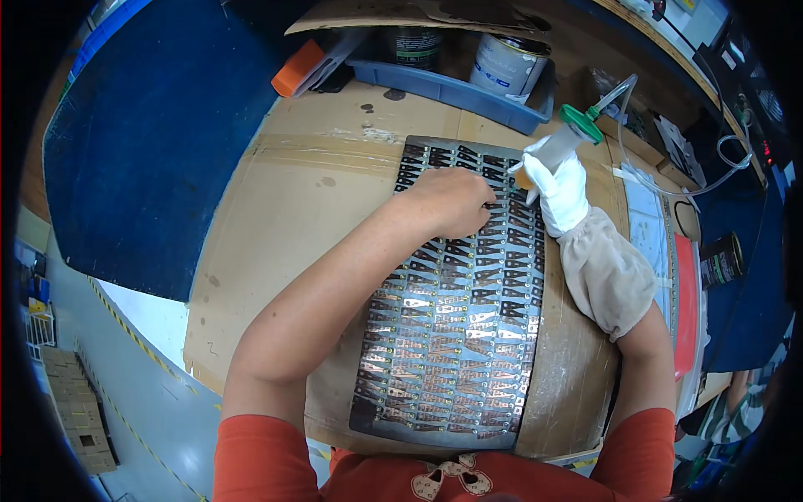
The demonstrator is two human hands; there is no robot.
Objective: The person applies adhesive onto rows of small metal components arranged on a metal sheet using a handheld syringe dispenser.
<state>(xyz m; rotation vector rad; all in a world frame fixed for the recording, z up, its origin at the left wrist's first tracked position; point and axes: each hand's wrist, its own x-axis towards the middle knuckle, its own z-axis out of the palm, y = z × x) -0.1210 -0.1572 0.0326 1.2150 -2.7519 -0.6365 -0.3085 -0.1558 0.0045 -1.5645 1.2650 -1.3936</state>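
Observation:
My right hand (562,197), in a white glove with a grey sleeve cover, is wrapped round a dispensing syringe (559,149) with a green cap and a clear air hose. Its tip points down at the upper right of a dark metal plate (365,414). Rows of small, flat, tapered metal pieces (452,368) cover the plate, many with a yellowish dot at one end. Over the plate's upper middle is my bare left hand (456,203), fingers curled and pressed together. Whatever its fingertips hold, if anything, is hidden.
Cardboard (276,243) covers the bench under the plate. A blue tray (452,88) with cans (508,67) stands at the back, beside an orange-ended object (298,69). The hose (644,180) loops to the right, near a red sheet (686,301) and another can (721,259).

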